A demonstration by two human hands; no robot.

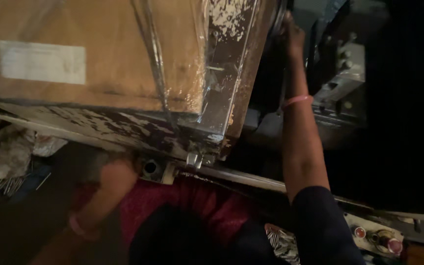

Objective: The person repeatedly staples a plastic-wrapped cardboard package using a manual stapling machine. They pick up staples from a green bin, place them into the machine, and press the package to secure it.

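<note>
The right hand (pixel 290 32) is raised at the far edge of the worn metal platen (pixel 123 128), its fingers curled around a dark wheel rim (pixel 277 22). The left hand (pixel 116 174) sits blurred beneath the platen's near edge; whether its fingers are wide or narrow cannot be told. A plastic-wrapped cardboard sheet (pixel 89 54) lies on the platen. Hazard: the low hand is close to the threaded rod (pixel 197 175) and bracket, so a pinch is possible if the mechanism shifts
</note>
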